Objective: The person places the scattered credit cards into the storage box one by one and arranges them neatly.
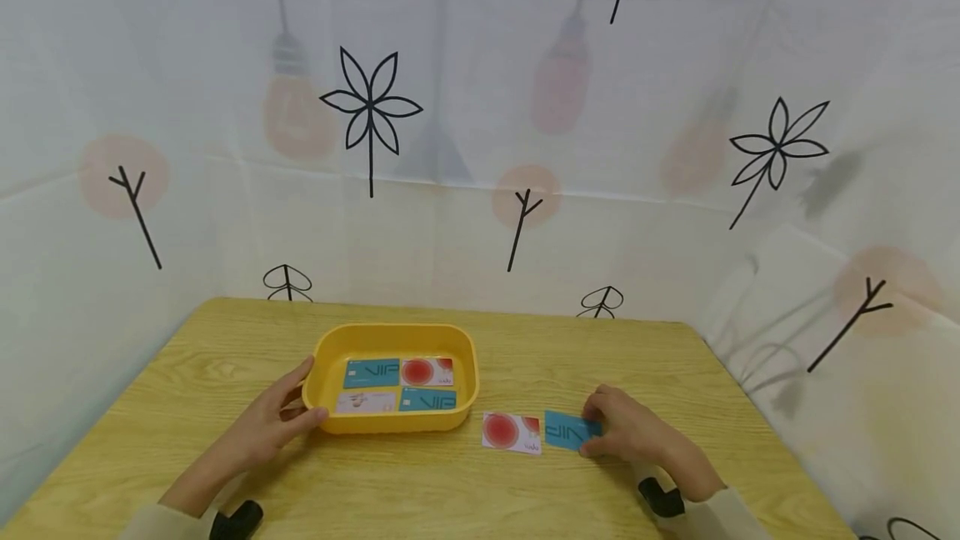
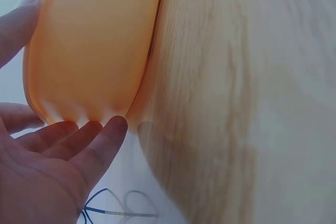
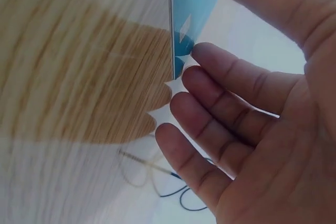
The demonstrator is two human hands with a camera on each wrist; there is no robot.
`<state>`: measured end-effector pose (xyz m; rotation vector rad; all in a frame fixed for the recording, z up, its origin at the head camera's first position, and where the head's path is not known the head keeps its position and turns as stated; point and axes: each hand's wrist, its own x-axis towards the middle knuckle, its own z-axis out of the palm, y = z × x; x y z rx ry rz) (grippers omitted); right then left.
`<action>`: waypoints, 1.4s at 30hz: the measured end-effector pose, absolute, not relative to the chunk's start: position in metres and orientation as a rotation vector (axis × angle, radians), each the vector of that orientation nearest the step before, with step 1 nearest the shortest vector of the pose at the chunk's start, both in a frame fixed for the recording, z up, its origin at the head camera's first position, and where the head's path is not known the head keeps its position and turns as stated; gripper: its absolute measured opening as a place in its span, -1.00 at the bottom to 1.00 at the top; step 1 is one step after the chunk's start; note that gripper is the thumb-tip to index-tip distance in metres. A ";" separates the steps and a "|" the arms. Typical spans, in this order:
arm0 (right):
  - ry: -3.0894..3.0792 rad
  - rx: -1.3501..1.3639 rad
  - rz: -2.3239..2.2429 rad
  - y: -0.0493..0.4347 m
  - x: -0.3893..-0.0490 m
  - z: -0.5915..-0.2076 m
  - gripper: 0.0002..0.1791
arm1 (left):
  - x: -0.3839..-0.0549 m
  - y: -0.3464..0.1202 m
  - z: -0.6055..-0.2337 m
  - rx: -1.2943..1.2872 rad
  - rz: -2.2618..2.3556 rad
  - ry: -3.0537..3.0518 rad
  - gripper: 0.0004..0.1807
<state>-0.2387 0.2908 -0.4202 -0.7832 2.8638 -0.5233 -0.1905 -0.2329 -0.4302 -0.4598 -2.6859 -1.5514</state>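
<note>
Thumb and fingers wide apart, the left hand (image 1: 272,419) grips the yellow plastic tray (image 1: 397,423) at its left end, while the right hand (image 1: 633,433) holds a blue VIP card (image 1: 564,431) between parted thumb and forefinger, just right of a white red-circle card (image 1: 512,432).

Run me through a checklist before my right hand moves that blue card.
1. Left hand gripping the yellow tray: ok, at its left end.
2. Right hand gripping the blue card: ok, pinched at its right end.
3. Blue card apart from the loose red-circle card: ok, a narrow gap shows.
4. Blue card raised off the table: cannot tell.
5. Lettering turned like the tray's VIP cards: not ok, upside down in the head view.
</note>
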 end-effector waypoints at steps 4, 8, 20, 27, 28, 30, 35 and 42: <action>2.849 -0.779 -0.558 0.293 -0.240 -0.421 -0.51 | -0.191 -0.233 -0.431 -0.471 -1.551 -2.682 -0.09; 2.838 -0.740 -0.605 0.293 -0.241 -0.421 -0.49 | -0.191 -0.233 -0.432 -0.479 -1.547 -2.676 -0.09; 2.864 -0.739 -0.652 0.291 -0.241 -0.421 -0.50 | -0.190 -0.233 -0.430 -0.478 -1.573 -2.667 -0.09; 2.892 -0.708 -0.647 0.291 -0.241 -0.423 -0.41 | -0.190 -0.234 -0.431 -0.483 -1.554 -2.665 -0.09; 2.894 -0.700 -0.644 0.291 -0.241 -0.423 -0.41 | -0.190 -0.234 -0.431 -0.482 -1.548 -2.666 -0.09; 2.896 -0.685 -0.640 0.290 -0.241 -0.423 -0.41 | -0.190 -0.234 -0.431 -0.478 -1.539 -2.670 -0.09; 2.909 -0.681 -0.603 0.289 -0.241 -0.423 -0.45 | -0.191 -0.234 -0.432 -0.465 -1.541 -2.681 -0.09; 2.938 -0.736 -0.558 0.290 -0.240 -0.423 -0.49 | -0.191 -0.233 -0.432 -0.459 -1.546 -2.685 -0.08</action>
